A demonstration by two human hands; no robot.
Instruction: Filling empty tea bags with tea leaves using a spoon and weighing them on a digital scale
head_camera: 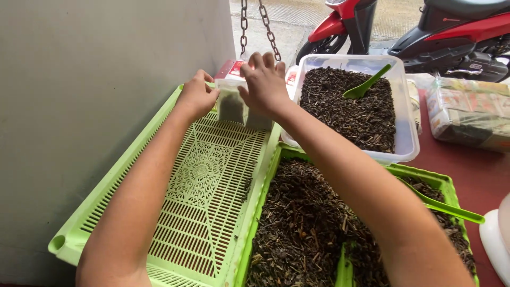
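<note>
While gripping 1 clear leaf-filled pouch [234,105], left hand [196,98] and right hand [264,85] pinch its edges.

I see a dark red table [478,175] carrying a light green slatted tray [202,180], a green tray of dark dried leaves [319,223], a clear plastic tub of the same leaves [361,106], wrapped packets [470,111] and a white container [499,239].
</note>
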